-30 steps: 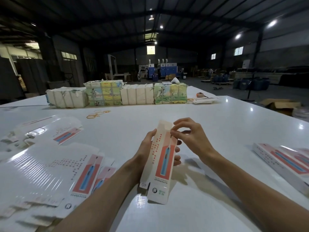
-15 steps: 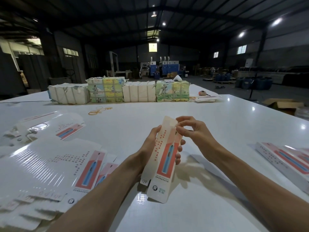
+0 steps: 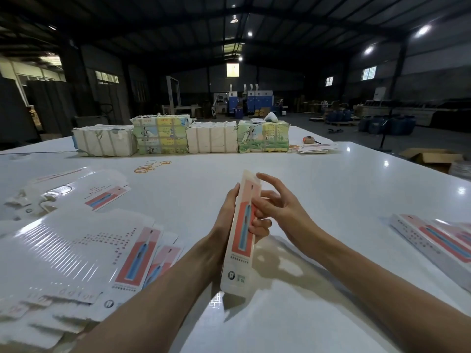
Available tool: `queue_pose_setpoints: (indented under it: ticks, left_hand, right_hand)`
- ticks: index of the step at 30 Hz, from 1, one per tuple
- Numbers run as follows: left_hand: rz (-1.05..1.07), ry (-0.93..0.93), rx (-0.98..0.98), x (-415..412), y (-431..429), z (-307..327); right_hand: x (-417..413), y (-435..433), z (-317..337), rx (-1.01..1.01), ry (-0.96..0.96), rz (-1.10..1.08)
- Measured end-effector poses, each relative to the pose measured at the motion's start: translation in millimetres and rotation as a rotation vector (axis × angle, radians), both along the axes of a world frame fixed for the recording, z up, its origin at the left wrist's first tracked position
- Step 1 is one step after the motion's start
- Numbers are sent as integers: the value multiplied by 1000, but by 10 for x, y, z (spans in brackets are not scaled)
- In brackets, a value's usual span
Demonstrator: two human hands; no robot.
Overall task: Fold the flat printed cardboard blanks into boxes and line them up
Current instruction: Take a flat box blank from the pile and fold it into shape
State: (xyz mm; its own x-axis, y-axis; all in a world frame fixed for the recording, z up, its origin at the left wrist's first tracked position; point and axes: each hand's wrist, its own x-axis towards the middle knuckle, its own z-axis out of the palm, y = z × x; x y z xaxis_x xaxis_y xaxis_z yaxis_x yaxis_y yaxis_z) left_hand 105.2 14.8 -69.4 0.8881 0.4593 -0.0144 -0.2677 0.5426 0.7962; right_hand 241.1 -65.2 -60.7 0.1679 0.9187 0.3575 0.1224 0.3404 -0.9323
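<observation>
Your left hand [image 3: 225,215] gripped the printed toothbrush box [image 3: 241,240] nearly upright, fingers curled round it. Your right hand [image 3: 284,211] touched its right edge, fingers loosely spread.

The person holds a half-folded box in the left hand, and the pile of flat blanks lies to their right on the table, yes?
Not quite: in the head view the pile of flat blanks lies to their left on the table. The left hand does hold the half-folded box.
</observation>
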Motion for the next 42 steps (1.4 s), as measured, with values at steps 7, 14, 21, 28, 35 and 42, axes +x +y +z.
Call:
queue_pose_setpoints:
  ticks: [7,14,21,28,35,42]
  left_hand:
    - [360,175,319,-28,-39,13]
    - [588,164,545,41,-148,-18]
    - [514,183,779,60,-244,64]
    - [499,174,682,68,-212,54]
    - [524,245,707,66,-207,1]
    - [411,272,690,90,-227,10]
  right_hand:
    - [31,-31,21,39,21,-71]
    - [123,-6,79,78,-58,-211]
    - [142,-35,110,75,-47,-220]
    - [92,-58,104,62,-90,-153]
    - [130,-39,75,20,-180,-162]
    - [214,46,31,-1,3,-262]
